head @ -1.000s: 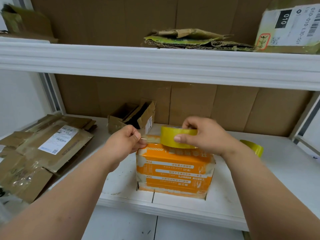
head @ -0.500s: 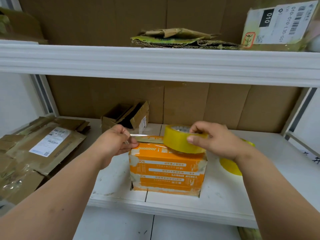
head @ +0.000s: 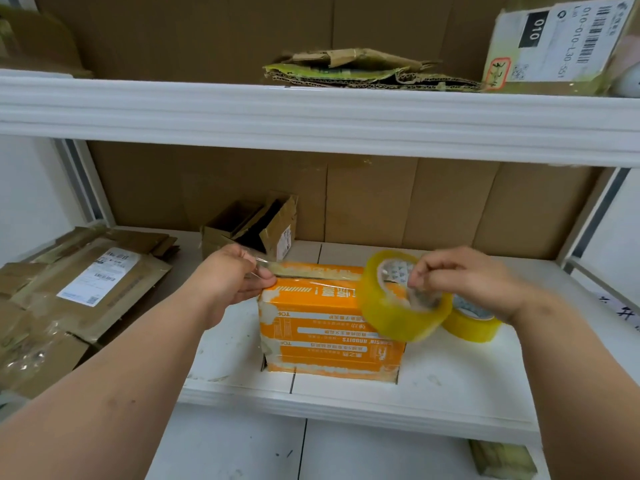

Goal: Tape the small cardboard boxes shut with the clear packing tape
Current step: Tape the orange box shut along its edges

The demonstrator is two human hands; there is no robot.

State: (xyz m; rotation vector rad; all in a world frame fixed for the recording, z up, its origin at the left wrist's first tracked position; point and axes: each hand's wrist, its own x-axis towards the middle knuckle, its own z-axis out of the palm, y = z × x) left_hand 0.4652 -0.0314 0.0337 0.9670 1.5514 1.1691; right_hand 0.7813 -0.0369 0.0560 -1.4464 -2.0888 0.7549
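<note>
Tape roll (head: 403, 308) lower, two rolls

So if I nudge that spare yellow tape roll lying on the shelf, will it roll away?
Probably not. The spare yellow tape roll lies flat on its side on the white shelf, so it would likely slide rather than roll. It looks thick with tape, so fairly hefty for its size. The right hand partly hides it.

The single head camera looks forward and down, from close, at the white shelf (head: 346, 403) with both forearms in frame.
</note>
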